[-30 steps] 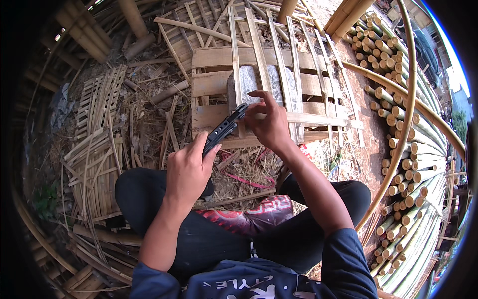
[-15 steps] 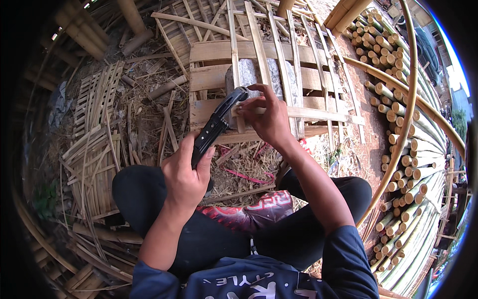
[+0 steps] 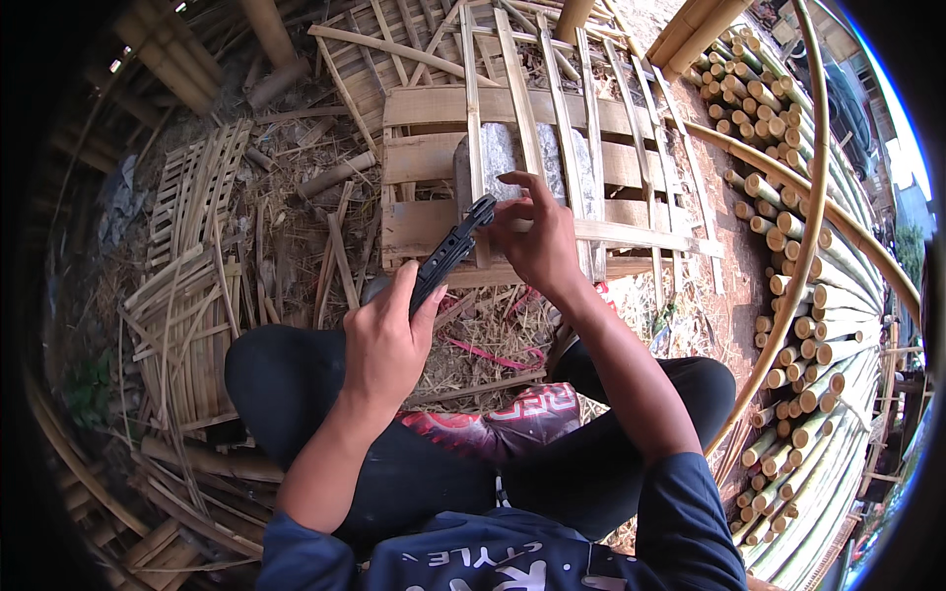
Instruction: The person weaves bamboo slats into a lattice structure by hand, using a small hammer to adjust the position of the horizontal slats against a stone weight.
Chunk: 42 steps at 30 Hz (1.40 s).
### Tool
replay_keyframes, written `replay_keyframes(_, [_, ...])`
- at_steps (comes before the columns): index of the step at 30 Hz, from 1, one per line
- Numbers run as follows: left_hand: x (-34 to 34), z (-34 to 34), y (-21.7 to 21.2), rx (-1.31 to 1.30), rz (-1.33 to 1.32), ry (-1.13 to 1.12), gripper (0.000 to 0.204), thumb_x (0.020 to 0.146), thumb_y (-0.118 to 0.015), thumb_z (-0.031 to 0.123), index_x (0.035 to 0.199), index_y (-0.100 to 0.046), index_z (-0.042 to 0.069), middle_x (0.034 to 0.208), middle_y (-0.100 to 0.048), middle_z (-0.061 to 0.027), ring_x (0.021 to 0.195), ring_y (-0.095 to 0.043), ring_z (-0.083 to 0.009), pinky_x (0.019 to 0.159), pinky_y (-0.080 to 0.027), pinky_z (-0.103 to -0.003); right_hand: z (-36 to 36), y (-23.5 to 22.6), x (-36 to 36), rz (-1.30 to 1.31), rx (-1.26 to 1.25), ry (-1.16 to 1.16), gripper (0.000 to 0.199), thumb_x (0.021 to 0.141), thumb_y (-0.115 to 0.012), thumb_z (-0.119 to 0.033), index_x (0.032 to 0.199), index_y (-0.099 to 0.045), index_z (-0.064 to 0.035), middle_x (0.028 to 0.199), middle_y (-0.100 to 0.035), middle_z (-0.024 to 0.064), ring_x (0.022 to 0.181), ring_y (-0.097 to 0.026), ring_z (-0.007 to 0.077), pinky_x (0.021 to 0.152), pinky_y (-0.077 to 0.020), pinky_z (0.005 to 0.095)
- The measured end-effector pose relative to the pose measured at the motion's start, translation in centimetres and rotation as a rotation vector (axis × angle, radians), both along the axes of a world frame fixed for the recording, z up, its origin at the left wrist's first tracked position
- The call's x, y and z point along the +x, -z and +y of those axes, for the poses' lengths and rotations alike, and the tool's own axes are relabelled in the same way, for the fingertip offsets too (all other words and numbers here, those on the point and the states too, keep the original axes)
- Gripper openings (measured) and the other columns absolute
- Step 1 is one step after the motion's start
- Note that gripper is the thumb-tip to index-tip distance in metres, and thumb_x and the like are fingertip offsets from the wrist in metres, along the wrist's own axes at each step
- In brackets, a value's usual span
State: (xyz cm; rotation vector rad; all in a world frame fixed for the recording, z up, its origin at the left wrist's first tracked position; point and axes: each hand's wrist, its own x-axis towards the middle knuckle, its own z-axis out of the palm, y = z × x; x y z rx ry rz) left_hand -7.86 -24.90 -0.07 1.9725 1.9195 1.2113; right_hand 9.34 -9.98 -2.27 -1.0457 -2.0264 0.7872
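The left hand [image 3: 386,340] has its grip closed around the lower end of a dark, flat tool [image 3: 449,254], thumb laid along the handle. The tool slants up toward two o'clock from that hand, its far tip reaching the right hand [image 3: 537,241]. The right hand's grip is narrow: thumb and fingers pinch the tool's upper end, the index finger arched above it. Whether the tool is a sheathed knife or a bare blade I cannot tell from this view.

Both hands sit just in front of the person's crossed legs, above ground littered with dry shavings and split slivers. At twelve o'clock from the hands lies a wooden pallet [image 3: 424,158], with several thin bamboo slats [image 3: 519,98] laid across it lengthwise and a grey stone block [image 3: 498,153] resting among them, directly beyond the right hand. At nine o'clock a woven bamboo panel [image 3: 197,197] and loose bamboo strips [image 3: 182,325] lie on the ground. At three o'clock a stack of cut bamboo poles [image 3: 798,325] shows its round ends, with a long bent bamboo strip [image 3: 813,197] curving across it.
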Motion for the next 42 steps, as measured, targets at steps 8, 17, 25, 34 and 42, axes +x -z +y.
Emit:
replay_keyframes(8, [-0.3,0.1,-0.1,-0.038,0.000,0.011,0.032,0.091,-0.070,0.013,0.115,-0.058,-0.004,0.077,-0.067,-0.0171,0.066,-0.069,-0.0342,0.053,-0.053,-0.039,-0.2,0.1,-0.2,0.008,-0.046,-0.009,0.053,0.076,-0.077,0.000,0.122,-0.052,-0.0033,0.088,-0.075,0.0113,0.086,-0.074,0.0257,0.078,-0.0564,0.0357])
replay_keyframes(17, [0.1,-0.6,-0.4,-0.121,-0.039,-0.014,0.029,0.093,-0.067,0.011,0.116,-0.060,-0.006,0.086,-0.070,-0.0208,0.074,-0.071,-0.0375,0.062,-0.053,-0.040,-0.6,-0.2,-0.2,-0.010,-0.007,0.013,0.055,0.076,-0.078,-0.002,0.124,-0.053,-0.0056,0.085,-0.075,0.0109,0.084,-0.074,0.0246,0.078,-0.0556,0.0346])
replay_keyframes(25, [0.0,-0.7,-0.4,-0.128,0.025,-0.005,0.035,0.089,-0.072,0.011,0.116,-0.059,-0.006,0.080,-0.069,-0.0196,0.070,-0.072,-0.0337,0.056,-0.055,-0.039,-0.2,-0.2,-0.2,0.027,-0.006,-0.008,0.051,0.075,-0.076,-0.001,0.120,-0.052,-0.0034,0.084,-0.075,0.0102,0.084,-0.073,0.0277,0.081,-0.0542,0.0374])
replay_keyframes(34, [0.3,-0.9,0.3,-0.121,0.018,-0.015,0.032,0.090,-0.072,0.013,0.115,-0.059,-0.003,0.080,-0.068,-0.0180,0.071,-0.070,-0.0334,0.057,-0.055,-0.038,-0.3,0.0,-0.1,-0.009,-0.001,-0.015,0.054,0.074,-0.076,-0.003,0.122,-0.051,-0.0058,0.083,-0.075,0.0102,0.083,-0.073,0.0276,0.084,-0.0525,0.0386])
replay_keyframes(42, [0.4,-1.1,-1.4,-0.160,0.003,-0.097,0.028,0.092,-0.069,0.011,0.113,-0.060,-0.005,0.082,-0.068,-0.0219,0.071,-0.070,-0.0379,0.060,-0.053,-0.041,-0.1,-0.2,-0.4,0.066,-0.098,-0.028,0.055,0.076,-0.080,-0.008,0.124,-0.051,-0.0066,0.085,-0.075,0.0103,0.089,-0.073,0.0288,0.088,-0.0523,0.0390])
